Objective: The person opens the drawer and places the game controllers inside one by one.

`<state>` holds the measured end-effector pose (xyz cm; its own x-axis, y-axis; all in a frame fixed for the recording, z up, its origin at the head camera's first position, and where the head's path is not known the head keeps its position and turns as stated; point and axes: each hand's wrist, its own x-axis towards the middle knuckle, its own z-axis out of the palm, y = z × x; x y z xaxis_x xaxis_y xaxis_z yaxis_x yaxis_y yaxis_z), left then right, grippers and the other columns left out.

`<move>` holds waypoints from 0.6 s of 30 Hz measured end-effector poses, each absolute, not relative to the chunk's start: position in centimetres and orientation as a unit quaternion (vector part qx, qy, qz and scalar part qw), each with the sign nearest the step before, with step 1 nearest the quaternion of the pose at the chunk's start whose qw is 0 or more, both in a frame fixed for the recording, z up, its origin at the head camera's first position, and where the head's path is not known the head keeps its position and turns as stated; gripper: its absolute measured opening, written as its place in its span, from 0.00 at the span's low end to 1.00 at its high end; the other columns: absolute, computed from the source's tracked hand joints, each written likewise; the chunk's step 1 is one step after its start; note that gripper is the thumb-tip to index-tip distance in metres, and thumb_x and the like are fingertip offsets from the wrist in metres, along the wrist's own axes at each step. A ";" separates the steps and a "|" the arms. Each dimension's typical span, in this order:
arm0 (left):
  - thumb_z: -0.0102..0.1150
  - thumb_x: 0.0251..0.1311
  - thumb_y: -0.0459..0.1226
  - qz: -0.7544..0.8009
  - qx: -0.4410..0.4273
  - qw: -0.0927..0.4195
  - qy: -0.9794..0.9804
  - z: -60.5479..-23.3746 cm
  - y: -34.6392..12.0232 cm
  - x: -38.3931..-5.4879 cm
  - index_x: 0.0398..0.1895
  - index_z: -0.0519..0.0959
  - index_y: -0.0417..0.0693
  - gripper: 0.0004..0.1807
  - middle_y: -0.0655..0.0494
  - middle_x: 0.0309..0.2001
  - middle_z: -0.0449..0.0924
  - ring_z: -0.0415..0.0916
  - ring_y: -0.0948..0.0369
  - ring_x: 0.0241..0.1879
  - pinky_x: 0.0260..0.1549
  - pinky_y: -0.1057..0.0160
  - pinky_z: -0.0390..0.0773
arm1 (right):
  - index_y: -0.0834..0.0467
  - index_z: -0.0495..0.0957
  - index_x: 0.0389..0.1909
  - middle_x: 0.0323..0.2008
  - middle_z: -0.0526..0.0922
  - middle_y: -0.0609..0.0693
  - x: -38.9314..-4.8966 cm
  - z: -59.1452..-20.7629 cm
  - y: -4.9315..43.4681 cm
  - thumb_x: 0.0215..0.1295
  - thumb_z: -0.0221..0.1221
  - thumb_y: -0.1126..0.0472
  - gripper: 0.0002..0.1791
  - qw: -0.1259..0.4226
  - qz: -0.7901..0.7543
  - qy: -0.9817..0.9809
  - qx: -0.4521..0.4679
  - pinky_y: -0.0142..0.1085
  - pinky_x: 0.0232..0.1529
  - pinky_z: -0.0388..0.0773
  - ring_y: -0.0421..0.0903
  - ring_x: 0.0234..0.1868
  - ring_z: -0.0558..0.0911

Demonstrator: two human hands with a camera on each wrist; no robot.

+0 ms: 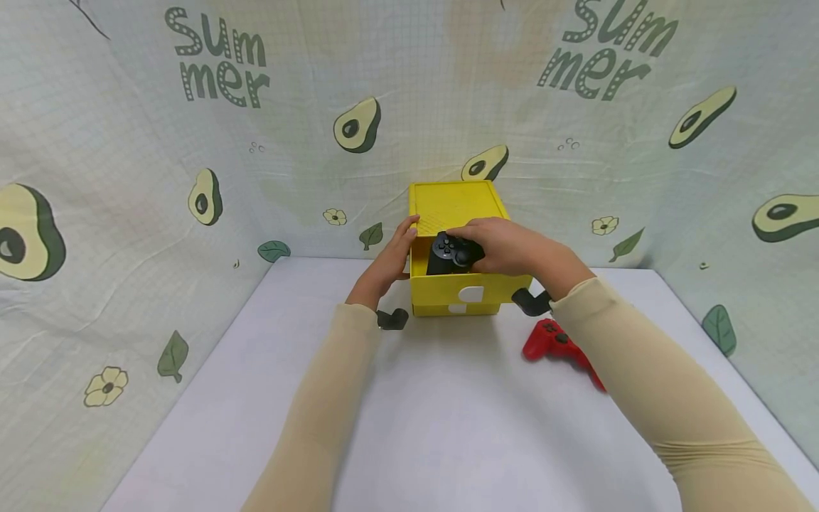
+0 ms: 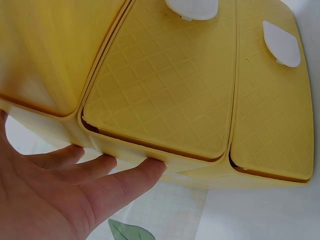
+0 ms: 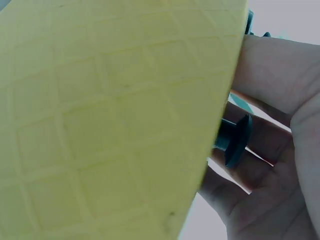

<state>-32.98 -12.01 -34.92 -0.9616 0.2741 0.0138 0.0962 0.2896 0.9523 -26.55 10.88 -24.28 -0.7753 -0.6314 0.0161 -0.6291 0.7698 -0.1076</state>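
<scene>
Fingers of the right hand (image 1: 512, 245), right of centre in the head view, are bent around the right end of a black plastic game controller (image 1: 443, 252), gripping it. That controller sits at the middle of the frame, in the mouth of a pulled-out yellow plastic drawer (image 1: 435, 291), tilted with its buttons showing; its free end points left, away from the fingers, and its lower edge is hidden behind the drawer front. In the right wrist view a dark round thumbstick (image 3: 238, 142) shows right of centre, between the drawer's lattice-patterned front and the fingers. Left of the drawer, the left hand (image 1: 389, 263) rests against the side of the boxy yellow plastic cabinet (image 1: 454, 203); at lower left in the left wrist view its fingers are spread and nearly straight, their tips touching the cabinet wall, well clear of the controller. Rounded white pull tabs (image 2: 194, 7) mark the drawer fronts along the top and upper right of that view. Lower right of centre in the head view, a red game controller (image 1: 552, 343) lies on the white tabletop (image 1: 441, 412), partly covered by the beige right sleeve (image 1: 665, 384).
</scene>
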 end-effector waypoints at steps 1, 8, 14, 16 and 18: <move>0.32 0.64 0.70 0.586 0.116 0.076 0.799 -34.9 -12.0 -33.0 0.66 0.49 0.95 0.26 0.57 0.78 0.44 0.53 0.46 0.74 0.56 0.32 0.69 | 0.51 0.66 0.70 0.61 0.75 0.55 -26.6 -24.3 10.9 0.58 0.68 0.61 0.38 0.012 -0.053 0.941 -0.335 0.50 0.63 0.71 0.53 0.61 0.73; 0.32 0.64 0.70 0.588 0.118 0.076 0.797 -34.9 -12.1 -32.8 0.65 0.49 0.97 0.25 0.58 0.78 0.44 0.53 0.46 0.73 0.56 0.33 0.69 | 0.52 0.67 0.69 0.63 0.75 0.52 -27.0 -24.7 10.9 0.58 0.68 0.60 0.37 0.025 -0.056 0.942 -0.329 0.50 0.65 0.70 0.52 0.62 0.73; 0.31 0.62 0.71 0.586 0.119 0.076 0.798 -34.9 -12.1 -32.8 0.64 0.48 0.99 0.25 0.58 0.78 0.44 0.54 0.47 0.73 0.56 0.34 0.70 | 0.49 0.68 0.69 0.61 0.77 0.50 -27.4 -25.1 11.1 0.58 0.69 0.57 0.37 0.037 -0.060 0.944 -0.324 0.48 0.62 0.73 0.50 0.57 0.76; 0.31 0.62 0.71 0.586 0.118 0.076 0.798 -35.0 -12.1 -32.8 0.64 0.48 0.99 0.25 0.58 0.78 0.44 0.54 0.47 0.73 0.56 0.34 0.70 | 0.48 0.68 0.69 0.61 0.77 0.50 -27.6 -25.2 11.2 0.58 0.69 0.57 0.36 0.042 -0.060 0.944 -0.321 0.47 0.62 0.74 0.49 0.56 0.76; 0.31 0.62 0.71 0.586 0.118 0.075 0.798 -35.0 -12.1 -32.9 0.64 0.48 0.99 0.25 0.59 0.78 0.44 0.54 0.48 0.73 0.56 0.34 0.70 | 0.48 0.69 0.68 0.60 0.78 0.51 -27.7 -25.3 11.2 0.58 0.68 0.57 0.36 0.047 -0.061 0.944 -0.320 0.47 0.61 0.74 0.49 0.54 0.76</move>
